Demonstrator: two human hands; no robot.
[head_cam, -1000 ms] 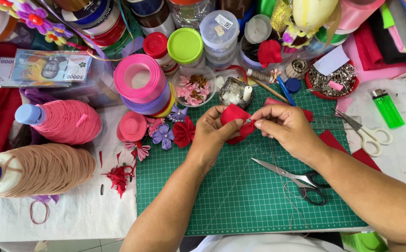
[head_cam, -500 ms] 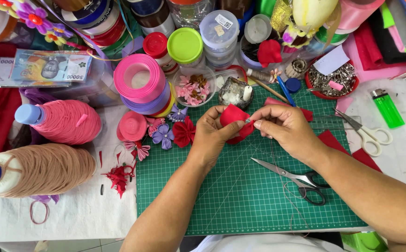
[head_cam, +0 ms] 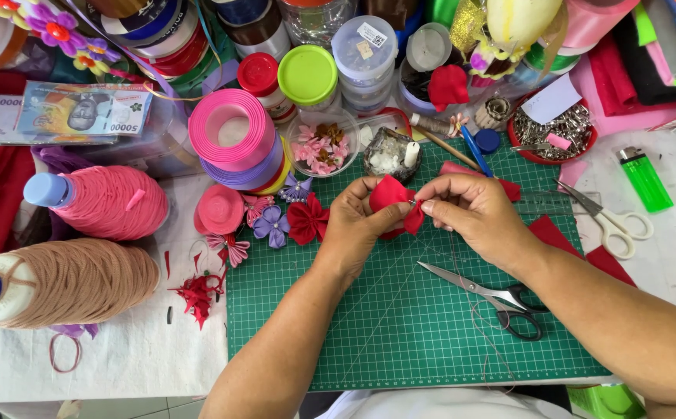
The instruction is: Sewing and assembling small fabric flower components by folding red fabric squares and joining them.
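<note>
My left hand [head_cam: 357, 225] pinches a folded red fabric piece [head_cam: 394, 195] above the green cutting mat [head_cam: 400, 334]. My right hand [head_cam: 470, 213] meets it from the right, its fingertips closed on a thin needle at the fabric's edge. A fine thread [head_cam: 481, 326] trails down from the hands across the mat. Black-handled scissors [head_cam: 493, 299] lie on the mat just below my right wrist. Finished fabric flowers, one red [head_cam: 307, 219] and one purple [head_cam: 272, 226], rest to the left of my left hand.
Two large yarn cones [head_cam: 105, 203] lie at the left. A stack of ribbon rolls [head_cam: 233, 136], jars and a bowl of pink petals [head_cam: 322, 143] line the back. White-handled scissors [head_cam: 613, 221], a green lighter [head_cam: 644, 178] and a tray of pins [head_cam: 551, 132] sit at the right.
Both hands stay together on the red fabric; my right fingers have shifted slightly at its edge. Nothing else has moved.
</note>
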